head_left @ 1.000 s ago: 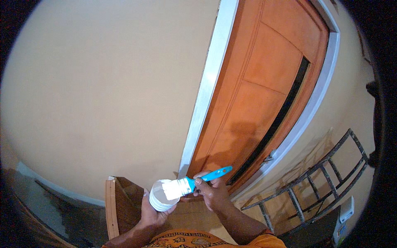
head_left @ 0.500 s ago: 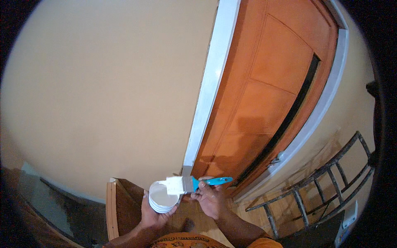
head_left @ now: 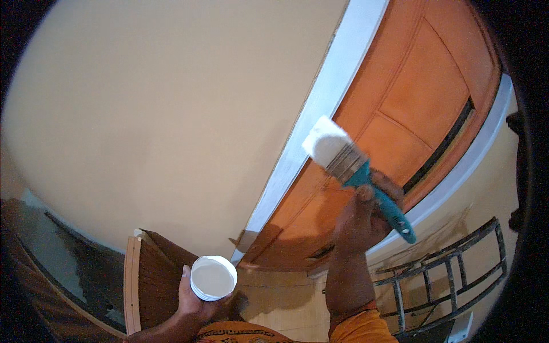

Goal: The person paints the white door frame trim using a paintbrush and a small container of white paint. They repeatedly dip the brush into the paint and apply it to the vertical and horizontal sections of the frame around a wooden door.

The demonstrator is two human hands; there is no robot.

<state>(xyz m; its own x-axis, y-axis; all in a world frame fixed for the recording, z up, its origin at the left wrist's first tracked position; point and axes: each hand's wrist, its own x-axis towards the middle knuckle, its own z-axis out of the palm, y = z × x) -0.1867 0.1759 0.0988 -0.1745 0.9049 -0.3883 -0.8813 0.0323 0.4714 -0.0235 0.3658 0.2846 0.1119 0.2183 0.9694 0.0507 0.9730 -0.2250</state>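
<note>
My right hand grips a flat paintbrush by its teal handle. Its bristles are loaded with white paint and are raised up close to the white door frame, at the edge of the orange wooden door. Whether the bristles touch the frame I cannot tell. Lower down, my left hand holds a small round white tub of white paint upright near my body.
A cream wall fills the left side. A brown wooden panel leans below the wall by my left hand. A dark metal grille lies at the lower right on a pale floor.
My right hand has lifted the brush from the tub up and to the right, toward the door frame. The left hand and tub have stayed low.
</note>
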